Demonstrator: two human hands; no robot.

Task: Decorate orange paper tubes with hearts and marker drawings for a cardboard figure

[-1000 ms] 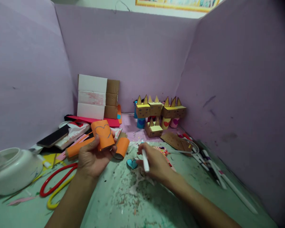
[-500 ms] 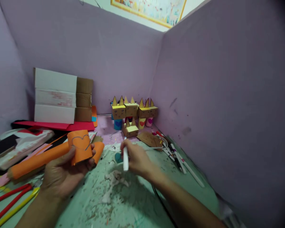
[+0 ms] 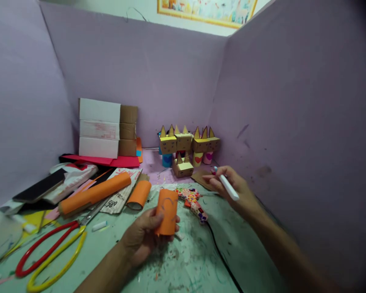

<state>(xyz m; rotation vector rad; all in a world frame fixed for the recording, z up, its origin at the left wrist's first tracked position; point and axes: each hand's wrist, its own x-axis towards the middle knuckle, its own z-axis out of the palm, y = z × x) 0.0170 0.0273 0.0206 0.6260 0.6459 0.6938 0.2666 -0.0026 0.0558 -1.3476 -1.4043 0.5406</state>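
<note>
My left hand [image 3: 146, 234] is closed around an orange paper tube [image 3: 166, 211], held upright with a drawn outline on its side. Off to the right, apart from the tube, my right hand [image 3: 232, 183] grips a white marker pen [image 3: 228, 187] that slants up and away, its far end bluish. Between and behind the hands lies a flower-patterned glue gun [image 3: 195, 203] with a black cord. Left of the held tube, another orange tube [image 3: 142, 192] rests on the table [image 3: 183, 264]. A small white pen cap [image 3: 99, 226] lies farther left.
Scissors [image 3: 61, 248] with red and yellow handles lie at left, near a long orange paper roll [image 3: 97, 195]. Cardboard figures [image 3: 184, 142] with pointed ears stand at the back. A folded cardboard box [image 3: 99, 130] leans against the purple wall [image 3: 146, 73].
My right hand has lifted and moved right with the marker, uncovering the glue gun. The tube in my left hand has come to the middle and turned. The view has swung left.
</note>
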